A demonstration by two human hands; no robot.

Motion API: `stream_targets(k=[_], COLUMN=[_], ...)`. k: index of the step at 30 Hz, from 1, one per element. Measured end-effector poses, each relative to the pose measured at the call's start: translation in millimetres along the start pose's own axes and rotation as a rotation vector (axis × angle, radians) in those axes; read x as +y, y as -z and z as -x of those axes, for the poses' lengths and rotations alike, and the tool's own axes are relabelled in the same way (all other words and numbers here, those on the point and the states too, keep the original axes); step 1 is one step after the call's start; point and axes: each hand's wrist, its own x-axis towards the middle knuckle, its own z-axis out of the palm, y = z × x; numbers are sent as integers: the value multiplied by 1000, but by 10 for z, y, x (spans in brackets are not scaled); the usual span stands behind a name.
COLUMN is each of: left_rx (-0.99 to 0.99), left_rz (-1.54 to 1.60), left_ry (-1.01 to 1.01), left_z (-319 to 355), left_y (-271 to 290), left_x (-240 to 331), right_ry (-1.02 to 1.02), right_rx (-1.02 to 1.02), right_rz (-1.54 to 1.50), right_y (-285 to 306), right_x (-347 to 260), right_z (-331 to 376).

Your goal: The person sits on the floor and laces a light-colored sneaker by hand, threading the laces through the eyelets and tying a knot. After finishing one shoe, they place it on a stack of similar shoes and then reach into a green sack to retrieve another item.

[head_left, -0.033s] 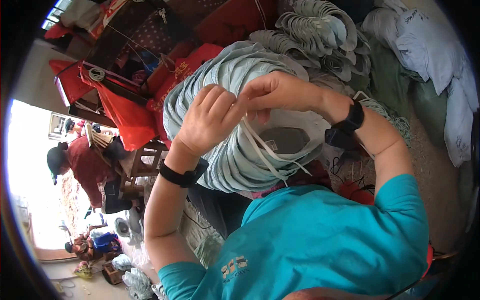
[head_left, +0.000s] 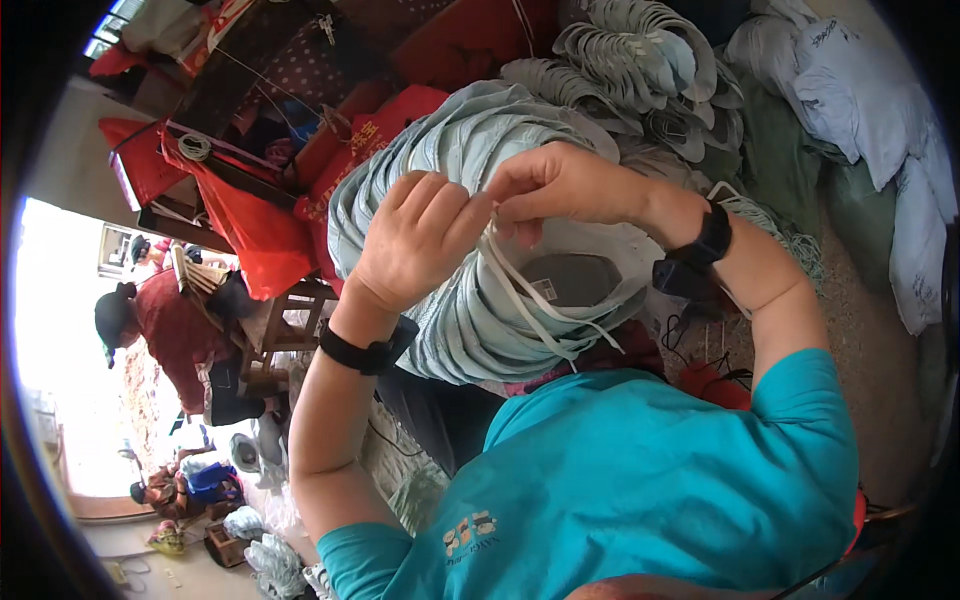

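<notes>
Both hands meet above a curved stack of pale insoles (head_left: 450, 330), which serves as the landmark. The left hand (head_left: 420, 240) is curled into a loose fist, thumb and fingers pinching a white cord (head_left: 520, 290) just over the stack's top. The right hand (head_left: 560, 185) touches the left, its fingertips pressed together on the same cord. The cord hangs down across the grey insole (head_left: 570, 278) at the stack's near end. Each wrist wears a black band. Behind the stack lie more grey insoles (head_left: 630, 60); left of it hangs a red bag (head_left: 250, 225). Farther left, another person (head_left: 150, 335) in red bends over.
</notes>
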Motion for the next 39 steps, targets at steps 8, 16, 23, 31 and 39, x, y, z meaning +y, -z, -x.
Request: stream_targets(k=[8,16,23,31,39], left_rx=[-174,-186,162,625,667], left_rz=[20,458,326,1237,1523], left_ry=[80,662,998,1962,1693], left_z=[82,1215,1787,2562,1897], left_y=[107,210,385,41,173], left_x=[59,454,944,1106,1071], right_ry=[585,153,-136,403,231], right_rx=[277,235,76,391,223], right_rz=[1097,1177,685,416,196], right_y=[-137,270,467,-353,-76], right_x=[-127,980,524,700,1035], right_z=[163,491,239,-541,-312])
